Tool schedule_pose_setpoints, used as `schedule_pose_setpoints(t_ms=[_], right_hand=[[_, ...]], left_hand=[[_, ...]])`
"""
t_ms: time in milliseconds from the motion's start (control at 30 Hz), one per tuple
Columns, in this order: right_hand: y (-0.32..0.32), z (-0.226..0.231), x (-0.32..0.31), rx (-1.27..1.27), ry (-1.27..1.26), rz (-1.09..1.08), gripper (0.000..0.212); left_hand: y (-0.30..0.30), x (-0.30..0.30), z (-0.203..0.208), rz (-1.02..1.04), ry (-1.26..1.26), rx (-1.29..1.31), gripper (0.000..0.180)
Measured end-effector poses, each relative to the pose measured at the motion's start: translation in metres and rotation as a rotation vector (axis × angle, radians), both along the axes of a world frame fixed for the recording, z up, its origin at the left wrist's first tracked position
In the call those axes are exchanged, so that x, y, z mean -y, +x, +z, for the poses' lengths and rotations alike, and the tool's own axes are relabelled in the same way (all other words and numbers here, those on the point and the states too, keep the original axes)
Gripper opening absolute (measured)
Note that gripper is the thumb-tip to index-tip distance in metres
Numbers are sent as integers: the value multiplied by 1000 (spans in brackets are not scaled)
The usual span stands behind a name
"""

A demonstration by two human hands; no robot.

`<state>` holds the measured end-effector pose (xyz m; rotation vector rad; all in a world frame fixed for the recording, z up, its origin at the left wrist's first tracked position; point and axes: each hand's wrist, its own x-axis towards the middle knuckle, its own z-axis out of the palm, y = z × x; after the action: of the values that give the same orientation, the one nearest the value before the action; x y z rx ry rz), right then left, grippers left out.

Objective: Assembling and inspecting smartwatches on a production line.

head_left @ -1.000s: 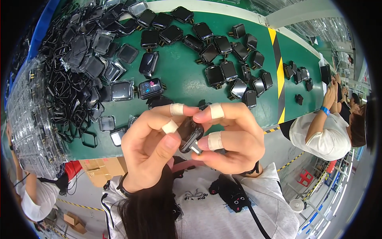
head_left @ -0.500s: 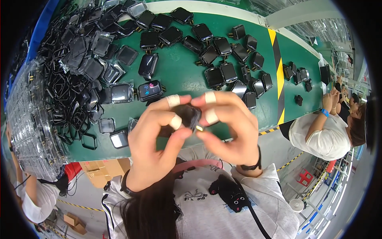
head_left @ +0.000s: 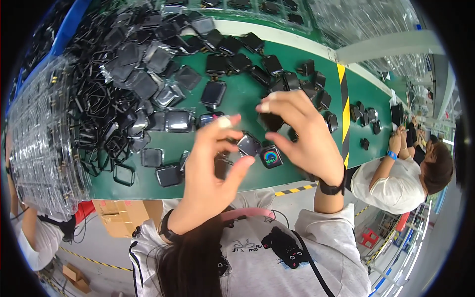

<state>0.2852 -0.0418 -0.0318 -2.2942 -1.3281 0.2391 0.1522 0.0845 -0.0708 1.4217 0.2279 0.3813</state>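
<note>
Look first at the dark square case (head_left: 249, 144): it sits right by the fingertips of your left grip (head_left: 205, 173), toward your right, and well within reach of that hand; your right grip (head_left: 316, 141) is farther off, up and to its right. The case is close to square and turned a little askew, so its long axis is hard to read. Just beside it, on its right, the lit-screen case (head_left: 270, 157) lies on the green surface (head_left: 240, 104), with your right thumb just above it in view.

Your left fingers and thumb stand parted, yet you cannot tell whether their tips press the dark square case or merely hang next to it. Your right fingers and thumb curve apart around a dark shape (head_left: 271, 121) (it may simply lie behind them), so whether that grip holds anything cannot be told either.

Your left fingers, blurred, cover much of a second lit case (head_left: 207, 117). Your right hand hides part of the case cluster beyond it. To your left, the heap of black frames (head_left: 99, 114) is too tangled to separate.
</note>
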Motion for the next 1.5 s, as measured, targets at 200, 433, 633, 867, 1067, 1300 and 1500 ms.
schedule_pose_setpoints(t_ms=[200,433,633,867,1067,1300,1500], right_hand=[[4,19,-63,-375,277,414,34],[41,-24,-144,136,125,381,24],[47,-42,-150,306,77,438,17],[37,-12,-123,-170,22,388,11],[20,3,-92,-892,113,269,9],[6,11,-68,-649,-155,44,8],[-1,0,-45,-219,50,224,7]], left_hand=[[-28,-51,-10,-114,-626,65,40],[-56,-79,-28,232,-452,80,42],[-53,-77,-17,183,-700,197,39],[-44,-77,-20,256,-522,154,39],[-34,-68,-20,266,-518,97,42],[-23,-54,-20,272,-374,32,44],[-17,-43,-18,243,-267,34,44]])
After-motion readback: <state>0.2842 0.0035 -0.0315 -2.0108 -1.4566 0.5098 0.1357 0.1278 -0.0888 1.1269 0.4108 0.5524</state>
